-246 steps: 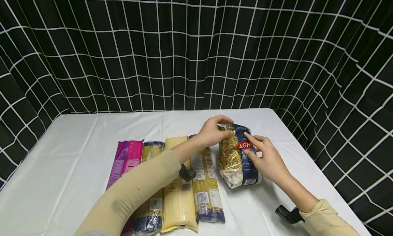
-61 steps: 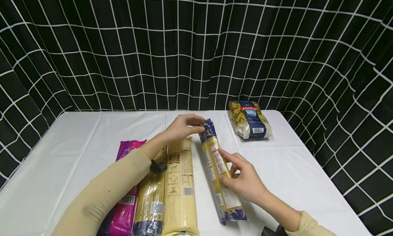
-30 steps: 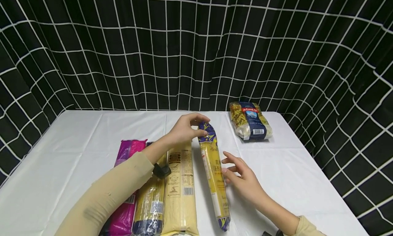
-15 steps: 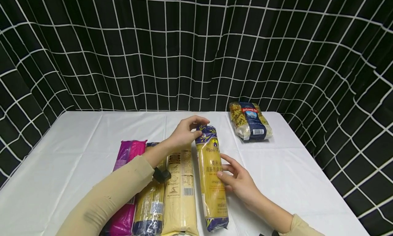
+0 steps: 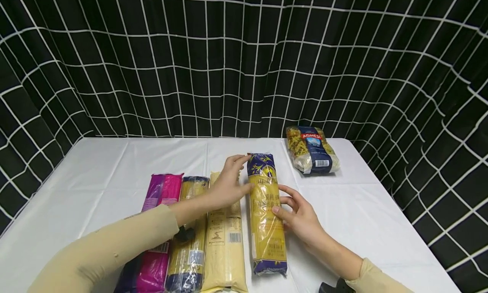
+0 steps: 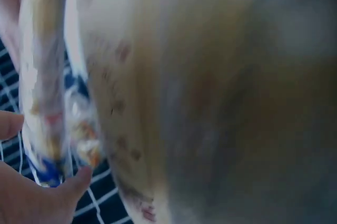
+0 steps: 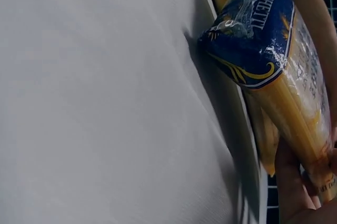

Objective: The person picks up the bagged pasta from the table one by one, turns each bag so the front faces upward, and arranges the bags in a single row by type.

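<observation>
A pack of spaghetti (image 5: 267, 219), yellow with dark blue ends, is tilted up a little from the cloth, its printed front showing. My right hand (image 5: 305, 219) grips its right edge, thumb on the front, fingers partly hidden behind. In the right wrist view, the blue end of the spaghetti pack (image 7: 258, 45) stands off the white cloth. My left hand (image 5: 228, 185) is at the pack's upper left, fingers spread; whether its tips touch the pack, I cannot tell. Beneath that hand lies a cream-coloured pack (image 5: 225, 259), blurred and close in the left wrist view.
Left of the cream pack lie another yellow pasta pack (image 5: 187, 250) with blue ends and a magenta-purple pack (image 5: 152, 267), partly under the left sleeve. At the back right sits an Agnesi pasta bag (image 5: 312, 151). A black curtain (image 5: 244, 73) with white grid lines surrounds the table.
The Agnesi bag was moved to the back right. The spaghetti pack was taken from the row and turned from its back to its front. My left hand has come off its top end.
</observation>
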A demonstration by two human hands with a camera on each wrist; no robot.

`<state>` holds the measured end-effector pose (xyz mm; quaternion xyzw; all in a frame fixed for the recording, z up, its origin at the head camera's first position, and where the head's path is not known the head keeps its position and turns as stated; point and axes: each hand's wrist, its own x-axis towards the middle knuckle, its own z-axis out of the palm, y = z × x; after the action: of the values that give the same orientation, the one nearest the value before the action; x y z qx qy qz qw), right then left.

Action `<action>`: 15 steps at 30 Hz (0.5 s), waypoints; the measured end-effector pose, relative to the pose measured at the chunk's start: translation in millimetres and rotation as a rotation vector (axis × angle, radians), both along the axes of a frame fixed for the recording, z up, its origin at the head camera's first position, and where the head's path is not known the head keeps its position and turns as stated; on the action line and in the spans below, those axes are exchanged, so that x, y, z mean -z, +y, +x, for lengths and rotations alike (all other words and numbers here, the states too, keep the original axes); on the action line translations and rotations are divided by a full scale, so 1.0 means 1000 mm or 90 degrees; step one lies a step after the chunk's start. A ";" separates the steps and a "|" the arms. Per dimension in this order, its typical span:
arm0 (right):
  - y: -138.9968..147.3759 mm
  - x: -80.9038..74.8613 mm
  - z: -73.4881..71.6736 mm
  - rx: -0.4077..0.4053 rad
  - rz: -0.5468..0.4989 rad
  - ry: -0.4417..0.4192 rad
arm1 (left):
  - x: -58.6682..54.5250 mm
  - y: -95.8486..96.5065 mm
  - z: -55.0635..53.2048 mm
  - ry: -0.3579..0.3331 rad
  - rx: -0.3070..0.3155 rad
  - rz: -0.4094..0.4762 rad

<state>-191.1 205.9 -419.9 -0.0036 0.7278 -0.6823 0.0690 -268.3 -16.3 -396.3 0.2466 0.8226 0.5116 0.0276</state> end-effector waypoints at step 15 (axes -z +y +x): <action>-0.005 -0.012 -0.048 0.007 -0.002 -0.027 | -0.003 0.011 -0.005 -0.139 0.018 -0.046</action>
<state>-239.4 201.0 -408.0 0.0144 0.7251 -0.6838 0.0807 -273.1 -5.5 -393.5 0.2000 0.8291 0.5048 0.1333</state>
